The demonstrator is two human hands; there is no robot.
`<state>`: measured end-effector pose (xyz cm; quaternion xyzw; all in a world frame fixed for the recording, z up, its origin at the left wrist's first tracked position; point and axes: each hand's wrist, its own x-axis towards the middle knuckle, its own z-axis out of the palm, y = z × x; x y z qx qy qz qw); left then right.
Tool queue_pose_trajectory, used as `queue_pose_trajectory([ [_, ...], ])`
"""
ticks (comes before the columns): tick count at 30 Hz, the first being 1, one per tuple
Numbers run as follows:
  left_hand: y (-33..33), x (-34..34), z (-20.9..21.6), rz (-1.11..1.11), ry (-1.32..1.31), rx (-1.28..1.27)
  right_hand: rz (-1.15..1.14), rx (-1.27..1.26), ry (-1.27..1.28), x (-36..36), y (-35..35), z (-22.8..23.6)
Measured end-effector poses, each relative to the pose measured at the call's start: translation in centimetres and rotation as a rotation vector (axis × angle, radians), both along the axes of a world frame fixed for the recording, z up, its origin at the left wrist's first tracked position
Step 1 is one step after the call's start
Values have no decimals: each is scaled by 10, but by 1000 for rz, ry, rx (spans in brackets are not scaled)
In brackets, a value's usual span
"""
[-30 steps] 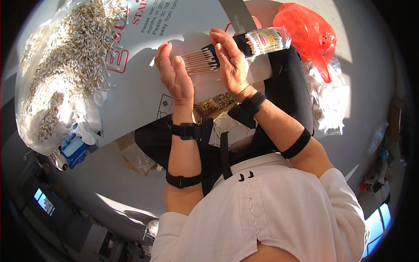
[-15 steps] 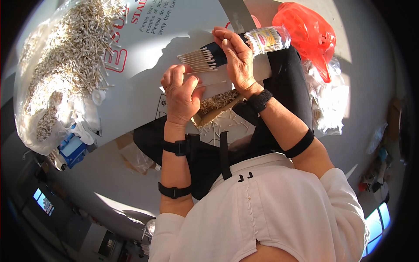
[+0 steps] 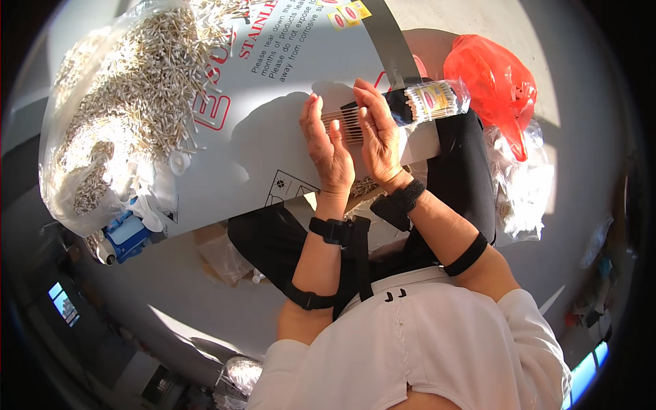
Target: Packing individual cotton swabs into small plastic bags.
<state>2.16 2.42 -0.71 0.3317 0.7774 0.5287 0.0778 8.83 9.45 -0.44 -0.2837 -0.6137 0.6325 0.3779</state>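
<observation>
Large clear plastic bag (image 3: pixel 76 224): heaped loose, white-tipped cotton swabs (image 3: pixel 154 85).
Small clear plastic packet (image 3: pixel 465 98): aligned swabs (image 3: pixel 449 102).
Left hand (image 3: pixel 331 152), right hand (image 3: pixel 380 140): open, fingers extended, bracketing pale thin-stick swab row (image 3: pixel 351 125); contact unclear.

A red plastic bag (image 3: pixel 488 82) sits at right, a blue object (image 3: pixel 130 237) and bright window (image 3: pixel 63 305) at left.

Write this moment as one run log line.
left hand: open; right hand: open; swab row: between hands; swab pack: right of right hand; red bag: right of pack
</observation>
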Motion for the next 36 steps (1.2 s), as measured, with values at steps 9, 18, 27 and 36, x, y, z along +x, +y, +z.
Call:
queue_pose_trajectory([
  [9,12,-94,18,171,139,-135,2,149,-46,7,31,0],
  [18,51,-236,16,326,338,-751,84,173,-104,1,28,4],
  [27,15,-124,19,-194,222,-477,57,192,-130,6,34,2],
  [36,114,-223,31,218,404,-669,78,153,-99,8,31,2],
])
